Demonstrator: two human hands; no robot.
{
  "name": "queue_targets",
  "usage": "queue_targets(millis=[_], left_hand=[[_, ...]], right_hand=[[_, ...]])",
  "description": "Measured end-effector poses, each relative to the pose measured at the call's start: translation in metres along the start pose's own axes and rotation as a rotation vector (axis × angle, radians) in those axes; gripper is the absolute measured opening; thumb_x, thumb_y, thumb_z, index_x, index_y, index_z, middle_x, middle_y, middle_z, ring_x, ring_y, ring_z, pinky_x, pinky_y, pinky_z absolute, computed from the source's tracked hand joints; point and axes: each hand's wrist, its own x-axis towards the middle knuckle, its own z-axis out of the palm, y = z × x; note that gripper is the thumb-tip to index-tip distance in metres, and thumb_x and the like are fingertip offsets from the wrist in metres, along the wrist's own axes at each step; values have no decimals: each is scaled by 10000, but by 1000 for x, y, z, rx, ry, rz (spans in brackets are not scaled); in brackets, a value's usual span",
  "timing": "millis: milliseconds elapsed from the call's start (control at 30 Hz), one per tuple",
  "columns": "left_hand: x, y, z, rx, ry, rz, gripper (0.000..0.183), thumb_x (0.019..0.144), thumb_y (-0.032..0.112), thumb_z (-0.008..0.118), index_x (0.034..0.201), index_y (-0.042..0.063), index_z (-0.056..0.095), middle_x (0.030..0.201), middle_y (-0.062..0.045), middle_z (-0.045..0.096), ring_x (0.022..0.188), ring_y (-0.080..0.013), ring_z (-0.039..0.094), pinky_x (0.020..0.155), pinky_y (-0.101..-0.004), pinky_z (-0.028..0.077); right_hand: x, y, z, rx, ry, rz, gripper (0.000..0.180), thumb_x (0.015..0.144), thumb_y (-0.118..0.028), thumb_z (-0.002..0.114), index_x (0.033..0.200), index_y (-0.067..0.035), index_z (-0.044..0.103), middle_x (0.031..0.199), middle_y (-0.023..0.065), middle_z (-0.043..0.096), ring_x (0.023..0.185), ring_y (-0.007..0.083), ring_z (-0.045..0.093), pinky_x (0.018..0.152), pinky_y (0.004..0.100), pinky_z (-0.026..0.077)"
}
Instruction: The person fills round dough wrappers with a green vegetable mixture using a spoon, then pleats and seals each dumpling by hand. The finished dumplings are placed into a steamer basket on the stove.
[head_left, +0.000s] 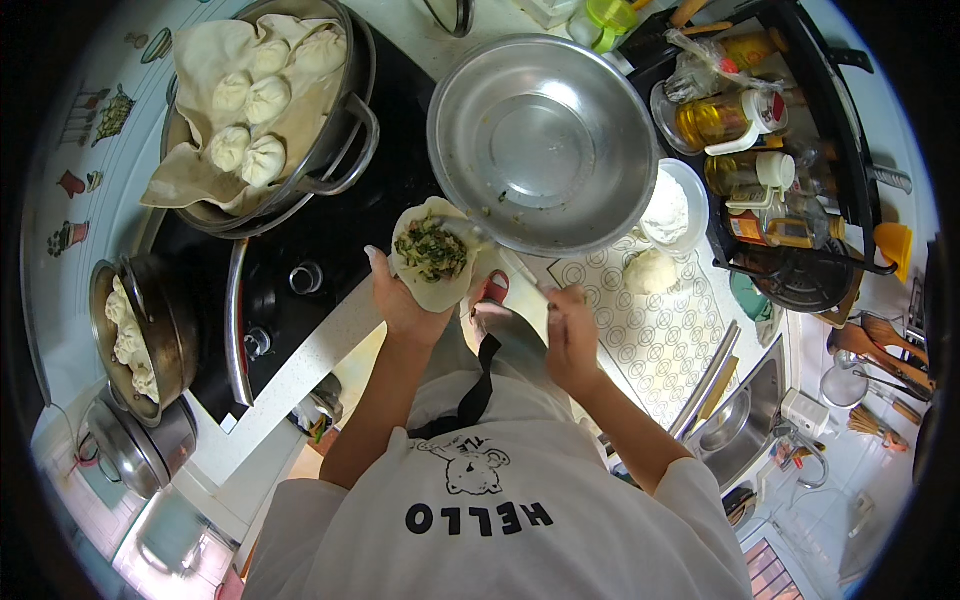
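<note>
A round dough wrapper (436, 298) rests on my left hand (409, 307), palm up at the middle of the view. Chopped green and brown filling (429, 251) lies heaped on the wrapper. My right hand (574, 337) grips the handle of a spoon-like utensil (521, 270), blurred by motion. Its far end reaches the wrapper's right edge, where blur hides its shape. Just beyond both hands stands a wide metal basin (540, 142) with bits of filling on its wall.
Pleated buns (266, 100) sit on cloth in a steamer pot (360, 127); a second pot (172, 337) holds more. Right of the basin are a bowl of flour (667, 210) and a dough ball (651, 272) on a patterned mat (645, 337). Bottles (712, 124) fill a rack near a sink (742, 420).
</note>
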Motion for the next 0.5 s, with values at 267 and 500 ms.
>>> queue_targets(millis=[267,500], left_hand=[[9,0,-40,77,147,7,703,853,595,149,1291,78,337,1270,-131,407,1156,-323,403,933,-469,352],[16,-10,-51,50,125,-31,677,859,577,234,1287,60,327,1276,-138,393,1155,-324,400,949,-454,342]], right_hand=[[44,60,-24,-309,74,331,153,815,-40,467,935,-15,559,682,160,544,648,318,535,603,386,422],[59,77,-17,-576,-36,140,97,769,-59,521,838,-34,585,617,190,555,589,344,554,566,417,442]])
